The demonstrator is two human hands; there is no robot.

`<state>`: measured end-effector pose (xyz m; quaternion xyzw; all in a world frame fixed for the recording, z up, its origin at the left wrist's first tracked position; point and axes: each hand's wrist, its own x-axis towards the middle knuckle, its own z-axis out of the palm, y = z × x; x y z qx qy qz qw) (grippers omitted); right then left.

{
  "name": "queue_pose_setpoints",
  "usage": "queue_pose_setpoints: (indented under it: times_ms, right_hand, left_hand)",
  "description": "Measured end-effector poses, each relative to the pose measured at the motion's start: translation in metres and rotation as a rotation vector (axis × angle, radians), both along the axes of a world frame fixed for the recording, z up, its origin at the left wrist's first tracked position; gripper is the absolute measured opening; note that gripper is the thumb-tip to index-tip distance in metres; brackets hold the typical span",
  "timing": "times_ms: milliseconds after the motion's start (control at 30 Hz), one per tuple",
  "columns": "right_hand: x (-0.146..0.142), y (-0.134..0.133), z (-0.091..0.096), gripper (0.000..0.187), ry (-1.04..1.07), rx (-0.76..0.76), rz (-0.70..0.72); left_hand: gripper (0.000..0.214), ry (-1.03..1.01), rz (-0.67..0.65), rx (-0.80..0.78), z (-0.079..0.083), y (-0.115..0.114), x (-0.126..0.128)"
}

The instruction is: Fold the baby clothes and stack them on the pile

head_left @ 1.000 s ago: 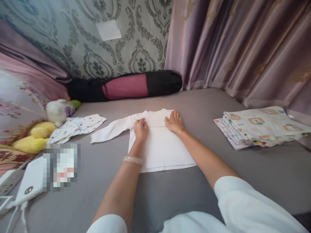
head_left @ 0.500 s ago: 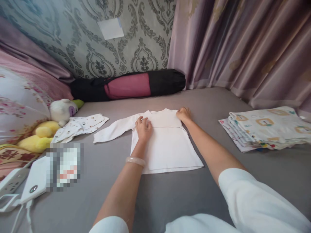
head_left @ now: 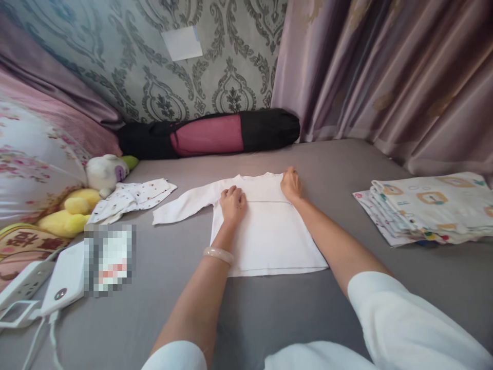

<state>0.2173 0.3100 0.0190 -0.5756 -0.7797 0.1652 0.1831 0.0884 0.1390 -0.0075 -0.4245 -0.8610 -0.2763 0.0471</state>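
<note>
A small white long-sleeved shirt (head_left: 271, 234) lies spread on the grey bed sheet (head_left: 173, 288), its neckline away from me. One sleeve stretches out to the left; the other does not show, and the right side ends in a straight edge. My left hand (head_left: 233, 203), a pale bangle on its wrist, rests on the chest near the left armpit with its fingers bent and a little apart. At the right shoulder, my right hand (head_left: 291, 185) has its fingers closed on the shirt's edge; the fingertips are partly hidden.
Folded printed cloths (head_left: 431, 205) are stacked at right. On the left lie a dotted white garment (head_left: 133, 198), plush toys (head_left: 106, 172), a white power bank (head_left: 65, 277) with cables and a power strip (head_left: 29, 282). A long black-and-pink bag (head_left: 208, 134) lies along the wall.
My right hand has turned and shifted slightly inward over the shirt's right shoulder. My left hand stays on the chest, its fingers drawn closer together. The view has shifted slightly.
</note>
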Motion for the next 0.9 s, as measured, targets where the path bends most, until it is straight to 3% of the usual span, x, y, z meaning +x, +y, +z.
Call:
queue_pose_setpoints:
  times_ms: [433,600,733,900]
  right_hand:
    - [0.002,0.0,-0.008,0.04,-0.153,0.144,-0.012]
    - [0.002,-0.017,-0.002,0.045,-0.228,0.226,0.172]
    - [-0.006,-0.034,-0.005,0.056,-0.293,0.166,0.359]
    - [-0.011,-0.037,-0.01,0.066,-0.34,0.07,0.381]
  left_hand:
    - [0.029,-0.011,0.001,0.051,0.001,-0.001,0.001]
    - [0.029,0.034,0.0,0.076,0.0,-0.002,0.004]
    - [0.035,0.083,-0.064,0.005,-0.001,-0.002,0.007]
    - [0.045,0.111,-0.106,-0.105,0.0,0.0,0.01]
